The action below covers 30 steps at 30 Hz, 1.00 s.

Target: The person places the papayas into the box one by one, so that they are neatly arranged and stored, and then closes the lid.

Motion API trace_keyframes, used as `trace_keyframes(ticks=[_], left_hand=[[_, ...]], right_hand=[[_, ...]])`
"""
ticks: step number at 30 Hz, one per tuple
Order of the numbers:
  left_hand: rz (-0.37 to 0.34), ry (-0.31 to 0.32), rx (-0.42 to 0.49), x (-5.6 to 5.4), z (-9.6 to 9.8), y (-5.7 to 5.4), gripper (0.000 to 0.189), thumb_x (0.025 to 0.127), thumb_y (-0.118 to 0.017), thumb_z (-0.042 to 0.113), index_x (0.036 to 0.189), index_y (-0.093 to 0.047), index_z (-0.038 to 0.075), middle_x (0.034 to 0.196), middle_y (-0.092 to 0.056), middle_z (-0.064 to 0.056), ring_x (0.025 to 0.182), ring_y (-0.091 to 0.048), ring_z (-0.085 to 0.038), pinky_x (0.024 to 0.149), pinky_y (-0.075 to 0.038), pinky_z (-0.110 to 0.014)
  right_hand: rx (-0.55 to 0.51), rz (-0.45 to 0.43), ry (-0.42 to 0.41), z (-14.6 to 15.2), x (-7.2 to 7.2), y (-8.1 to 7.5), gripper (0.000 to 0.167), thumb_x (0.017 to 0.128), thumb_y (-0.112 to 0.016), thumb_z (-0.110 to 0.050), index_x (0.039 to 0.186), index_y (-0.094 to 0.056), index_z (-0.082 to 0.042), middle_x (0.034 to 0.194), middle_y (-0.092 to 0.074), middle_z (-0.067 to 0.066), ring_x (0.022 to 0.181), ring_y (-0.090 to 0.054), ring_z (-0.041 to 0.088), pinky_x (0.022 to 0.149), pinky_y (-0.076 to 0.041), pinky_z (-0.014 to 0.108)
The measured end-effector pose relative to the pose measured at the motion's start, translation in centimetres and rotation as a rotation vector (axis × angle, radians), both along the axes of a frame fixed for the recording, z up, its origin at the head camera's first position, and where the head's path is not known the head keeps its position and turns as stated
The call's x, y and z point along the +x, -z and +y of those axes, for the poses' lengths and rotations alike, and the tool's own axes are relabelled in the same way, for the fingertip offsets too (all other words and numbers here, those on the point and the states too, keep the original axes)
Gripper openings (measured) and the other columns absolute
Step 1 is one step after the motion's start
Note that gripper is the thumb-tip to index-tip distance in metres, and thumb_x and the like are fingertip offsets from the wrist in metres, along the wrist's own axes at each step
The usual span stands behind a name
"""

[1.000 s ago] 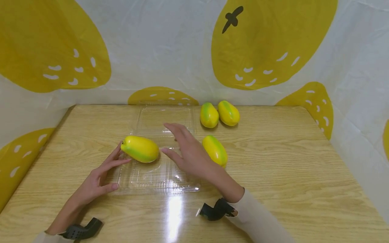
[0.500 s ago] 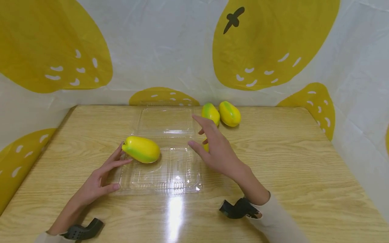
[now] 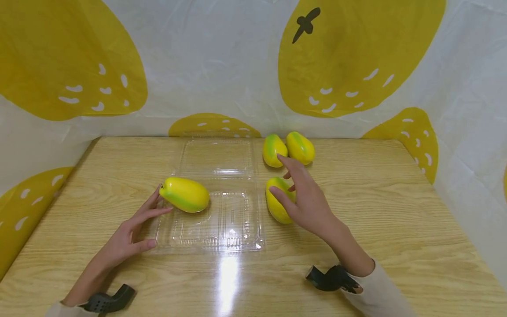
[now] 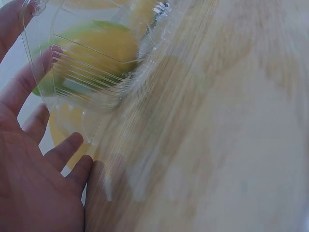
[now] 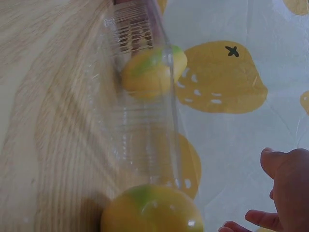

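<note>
A yellow papaya-like fruit with a green stripe (image 3: 185, 194) lies at the left of a clear plastic clamshell box (image 3: 198, 231), whose lid (image 3: 215, 154) is folded back. My left hand (image 3: 130, 235) is at the box's left side, fingers extended by the fruit's stem end; in the left wrist view the fruit (image 4: 96, 53) shows through plastic. My right hand (image 3: 310, 204), holding nothing, hovers over a similar fruit (image 3: 276, 207) right of the box and partly hides it. Its thumb and fingers are spread; whether they touch that fruit I cannot tell.
Two more such fruits, one on the left (image 3: 273, 149) and one on the right (image 3: 301, 148), lie side by side at the back of the wooden table (image 3: 380, 211). A patterned white-and-yellow cloth (image 3: 214, 57) hangs behind the table's far edge.
My right hand has moved right, from beside the fruit in the box to above the loose fruit at the box's right. My left hand and the boxed fruit have stayed put.
</note>
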<state>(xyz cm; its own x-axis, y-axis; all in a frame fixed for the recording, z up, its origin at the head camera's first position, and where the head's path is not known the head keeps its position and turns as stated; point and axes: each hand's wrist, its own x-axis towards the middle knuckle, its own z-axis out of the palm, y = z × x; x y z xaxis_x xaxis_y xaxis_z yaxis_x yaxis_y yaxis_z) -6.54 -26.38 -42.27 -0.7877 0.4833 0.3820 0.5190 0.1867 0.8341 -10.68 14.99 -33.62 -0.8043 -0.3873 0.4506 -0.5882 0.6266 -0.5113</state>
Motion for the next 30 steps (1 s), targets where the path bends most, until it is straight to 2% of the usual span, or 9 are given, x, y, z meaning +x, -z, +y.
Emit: trace_keyframes(ticks=[10,16,22,30], left_hand=[[0.002,-0.003,-0.003,0.0,0.0,0.1,0.07,0.07,-0.068,-0.011,0.136,-0.047,-0.003,0.158,-0.006,-0.018,0.143,-0.014,-0.032,0.108,-0.016,-0.019],[0.003,-0.005,-0.005,0.0,0.0,0.2,0.07,0.07,-0.067,-0.012,0.136,-0.047,-0.003,0.158,-0.005,-0.018,0.143,-0.015,-0.031,0.108,-0.016,-0.019],[-0.004,0.005,0.005,0.0,-0.1,0.2,0.071,0.069,-0.067,-0.013,0.137,-0.046,-0.004,0.158,-0.004,-0.019,0.144,-0.013,-0.031,0.108,-0.015,-0.018],[-0.003,0.001,-0.002,-0.1,-0.1,0.3,0.07,0.07,-0.067,-0.012,0.136,-0.047,-0.004,0.158,-0.005,-0.019,0.144,-0.014,-0.031,0.108,-0.016,-0.019]], right_hand=[[0.036,-0.029,0.078,1.7,0.5,1.8,0.069,0.091,-0.065,-0.028,0.149,-0.031,-0.015,0.137,-0.045,0.011,0.101,-0.053,0.028,0.073,-0.051,0.039],[0.082,-0.057,0.102,2.2,0.8,2.8,0.07,0.091,-0.064,-0.036,0.148,-0.032,-0.011,0.144,-0.04,0.013,0.111,-0.047,0.031,0.076,-0.049,0.045],[0.103,-0.104,0.109,2.7,0.9,3.9,0.07,0.091,-0.062,-0.04,0.148,-0.033,-0.012,0.145,-0.039,0.012,0.12,-0.044,0.032,0.084,-0.046,0.052],[0.136,-0.188,0.133,2.7,0.9,4.9,0.073,0.09,-0.061,-0.047,0.149,-0.031,-0.018,0.143,-0.041,0.012,0.109,-0.052,0.027,0.077,-0.048,0.044]])
